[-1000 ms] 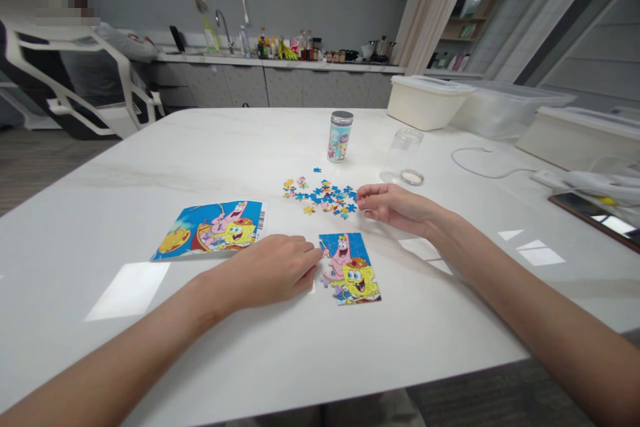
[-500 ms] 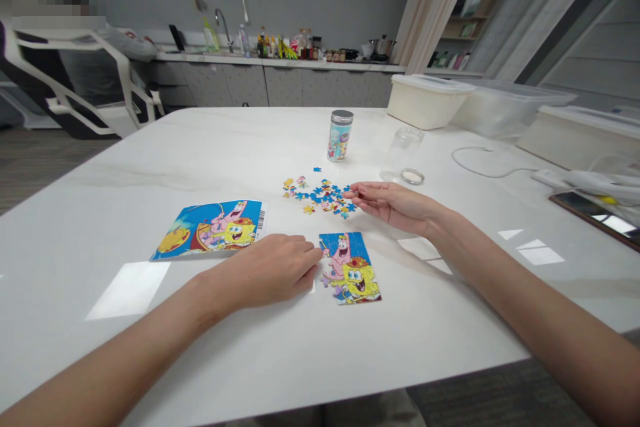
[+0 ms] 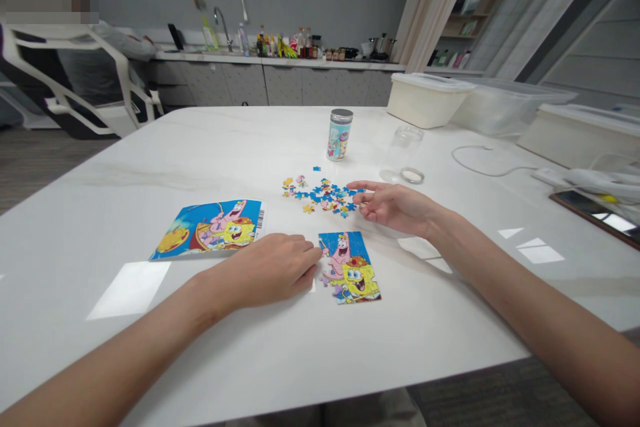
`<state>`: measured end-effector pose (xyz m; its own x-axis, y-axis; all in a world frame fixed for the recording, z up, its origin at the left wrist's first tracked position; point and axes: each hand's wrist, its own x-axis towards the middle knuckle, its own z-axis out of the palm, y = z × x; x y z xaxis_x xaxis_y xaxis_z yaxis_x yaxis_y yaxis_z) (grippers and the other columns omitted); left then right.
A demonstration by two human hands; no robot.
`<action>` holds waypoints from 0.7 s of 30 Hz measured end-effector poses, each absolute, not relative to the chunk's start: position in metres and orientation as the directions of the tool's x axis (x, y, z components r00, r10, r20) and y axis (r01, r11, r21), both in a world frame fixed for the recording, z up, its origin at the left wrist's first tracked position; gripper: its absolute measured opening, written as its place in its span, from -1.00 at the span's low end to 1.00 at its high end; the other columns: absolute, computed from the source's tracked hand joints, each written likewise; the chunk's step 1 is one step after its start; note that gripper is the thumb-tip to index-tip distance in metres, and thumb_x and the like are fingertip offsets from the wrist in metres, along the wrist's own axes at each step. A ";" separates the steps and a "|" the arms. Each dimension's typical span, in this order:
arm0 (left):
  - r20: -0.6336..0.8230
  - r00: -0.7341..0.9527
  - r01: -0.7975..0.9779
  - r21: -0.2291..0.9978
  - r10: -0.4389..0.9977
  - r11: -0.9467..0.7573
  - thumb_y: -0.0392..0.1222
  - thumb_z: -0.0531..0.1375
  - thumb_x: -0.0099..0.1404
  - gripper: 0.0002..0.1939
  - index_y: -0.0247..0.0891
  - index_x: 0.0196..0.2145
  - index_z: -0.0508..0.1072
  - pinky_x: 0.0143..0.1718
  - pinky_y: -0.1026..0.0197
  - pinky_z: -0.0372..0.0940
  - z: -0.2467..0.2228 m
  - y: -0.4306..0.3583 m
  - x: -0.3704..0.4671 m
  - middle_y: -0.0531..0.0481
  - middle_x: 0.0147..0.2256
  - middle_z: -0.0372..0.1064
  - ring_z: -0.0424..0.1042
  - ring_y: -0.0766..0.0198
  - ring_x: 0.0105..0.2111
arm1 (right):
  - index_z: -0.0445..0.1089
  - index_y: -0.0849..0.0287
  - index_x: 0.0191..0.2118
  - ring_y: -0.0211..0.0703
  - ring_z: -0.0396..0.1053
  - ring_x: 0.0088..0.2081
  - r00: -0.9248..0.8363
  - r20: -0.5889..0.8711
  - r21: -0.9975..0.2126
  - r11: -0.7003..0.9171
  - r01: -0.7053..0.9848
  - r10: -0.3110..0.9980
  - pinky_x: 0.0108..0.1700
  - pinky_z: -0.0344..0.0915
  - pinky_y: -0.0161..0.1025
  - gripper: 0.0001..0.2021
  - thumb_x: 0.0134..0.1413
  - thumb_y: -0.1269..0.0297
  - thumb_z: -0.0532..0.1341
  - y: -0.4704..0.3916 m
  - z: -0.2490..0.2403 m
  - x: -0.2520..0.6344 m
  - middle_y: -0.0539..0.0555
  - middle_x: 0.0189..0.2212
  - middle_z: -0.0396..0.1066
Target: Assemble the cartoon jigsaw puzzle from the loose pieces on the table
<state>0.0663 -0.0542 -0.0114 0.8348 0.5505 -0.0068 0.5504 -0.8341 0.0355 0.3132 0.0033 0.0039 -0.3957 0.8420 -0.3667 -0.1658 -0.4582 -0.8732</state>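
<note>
Left hand (image 3: 277, 269), fingers curled, rests beside the partly assembled puzzle (image 3: 351, 268) at lower centre. Right hand (image 3: 390, 208), fingers parted, is at the loose pieces (image 3: 325, 195), mid-frame on the worktop (image 3: 240, 353). Lidded jar (image 3: 339, 135) stands beyond.

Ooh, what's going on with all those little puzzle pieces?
Someone's right hand is at the edge of the loose puzzle pieces, its fingers apart. The left hand rests on the table, beside a partly joined puzzle. A matching picture sheet lies to the left, and a jar with a silver lid stands beyond the pieces.
</note>
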 end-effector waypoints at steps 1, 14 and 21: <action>-0.003 0.835 0.549 0.041 0.550 -0.835 -0.23 -0.06 0.38 -0.75 -0.23 -0.44 0.27 -0.42 0.18 0.08 -0.011 -0.054 0.066 0.04 -0.50 0.28 0.24 0.29 -0.48 | 0.38 0.20 -0.13 -0.32 0.26 -0.47 -0.391 -0.368 -0.874 -0.457 -0.165 0.844 -0.42 0.28 -0.31 -0.53 -0.28 0.65 0.19 0.003 0.004 0.313 0.04 -0.34 0.38; -0.016 0.841 0.542 0.013 0.541 -0.841 -0.23 -0.07 0.39 -0.75 -0.25 -0.43 0.28 -0.38 0.18 0.13 -0.007 -0.054 0.067 0.02 -0.47 0.34 0.30 0.29 -0.46 | 0.36 0.19 -0.16 -0.19 0.47 -0.27 -0.346 -0.343 -0.895 -0.416 -0.163 0.873 -0.31 0.39 -0.36 -0.53 -0.29 0.66 0.32 0.003 -0.001 0.309 -0.01 -0.43 0.37; 0.001 0.860 0.510 -0.055 0.510 -0.859 -0.22 -0.04 0.38 -0.78 -0.25 -0.40 0.30 -0.38 0.16 0.18 -0.004 -0.048 0.062 -0.02 -0.46 0.38 0.36 0.23 -0.44 | 0.38 0.19 -0.19 -0.31 0.43 -0.43 -0.461 -0.078 -0.950 -0.206 -0.234 0.884 -0.32 0.33 -0.34 -0.57 -0.31 0.53 0.39 0.012 -0.022 0.310 -0.06 -0.44 0.43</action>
<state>0.0623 -0.0485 -0.0037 0.8600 0.5103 0.0010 0.5096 -0.8586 -0.0552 0.3102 0.0120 -0.0223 -0.4607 0.8841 -0.0777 -0.2342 -0.2056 -0.9502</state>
